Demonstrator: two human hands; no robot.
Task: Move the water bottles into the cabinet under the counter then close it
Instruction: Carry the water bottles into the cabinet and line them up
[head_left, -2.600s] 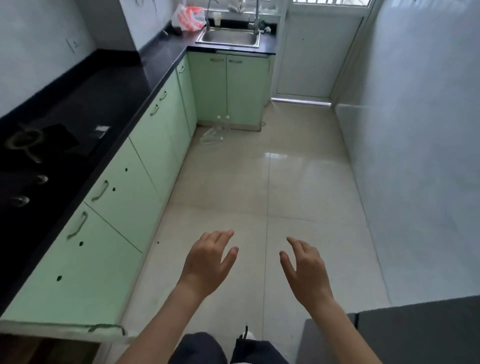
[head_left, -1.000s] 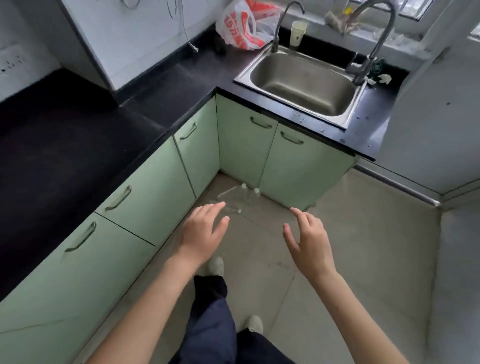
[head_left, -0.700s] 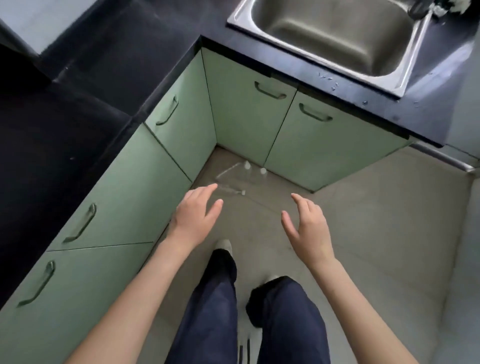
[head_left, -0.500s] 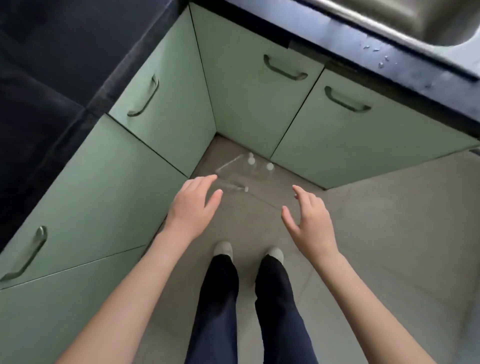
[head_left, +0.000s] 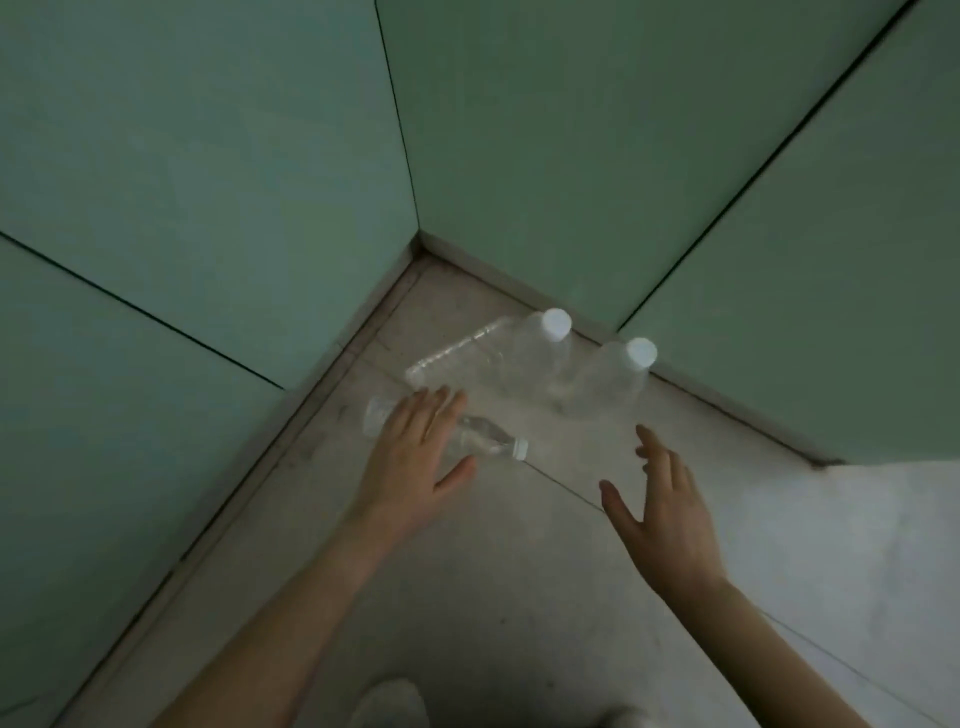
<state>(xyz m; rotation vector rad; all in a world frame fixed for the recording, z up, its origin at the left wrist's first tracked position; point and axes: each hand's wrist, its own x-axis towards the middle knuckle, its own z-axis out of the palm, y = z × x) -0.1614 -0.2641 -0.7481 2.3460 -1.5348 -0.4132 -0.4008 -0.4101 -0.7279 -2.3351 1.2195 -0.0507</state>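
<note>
Three clear plastic water bottles are on the floor in the corner of the green cabinets. Two stand upright with white caps, one (head_left: 540, 343) nearer the corner and one (head_left: 610, 382) to its right. A smaller bottle (head_left: 480, 441) lies on its side, cap pointing right. My left hand (head_left: 415, 457) is spread flat over the lying bottle, fingers apart, not closed around it. My right hand (head_left: 660, 514) hovers open, below the right upright bottle and apart from it. The cabinet doors (head_left: 519, 156) are all shut.
Green cabinet doors (head_left: 156, 208) form a corner on the left and at the back. A tiled floor (head_left: 519, 597) lies beneath. My shoes (head_left: 389, 704) show at the bottom edge. The floor is brighter at the right.
I have bent down close to the corner; the counter and the door handles have left the view. Both hands have reached forward, the left one now over the lying bottle.
</note>
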